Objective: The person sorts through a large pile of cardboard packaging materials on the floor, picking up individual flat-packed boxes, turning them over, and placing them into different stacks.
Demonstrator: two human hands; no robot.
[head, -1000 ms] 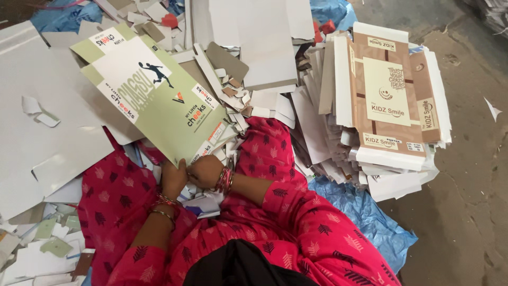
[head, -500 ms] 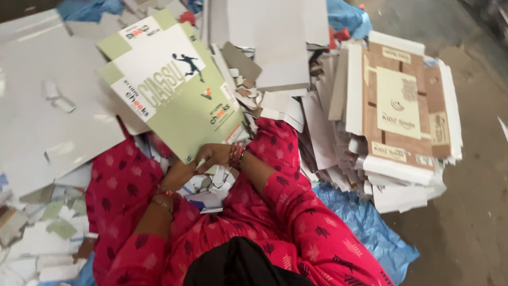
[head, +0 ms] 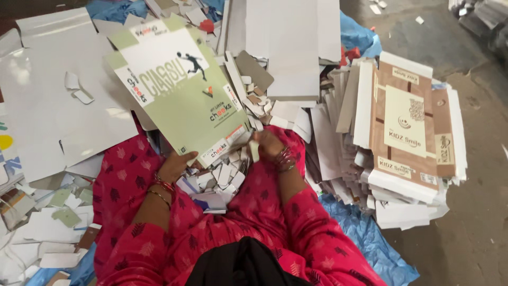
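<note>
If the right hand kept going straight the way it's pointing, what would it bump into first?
The right hand points up and left, toward the lower edge of the green printed card sheet that the left hand holds. It would probably meet that edge first, though depth is hard to judge and loose white scraps lie right there too.

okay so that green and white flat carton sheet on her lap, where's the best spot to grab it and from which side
Probably the near bottom edge, from the person's own side. The green and white carton sheet lies tilted with its far end resting on the grey sheets, while the lower edge hangs free above the paper scraps. The left hand already pinches that edge at its corner; the right hand is beside the other lower corner.
</note>
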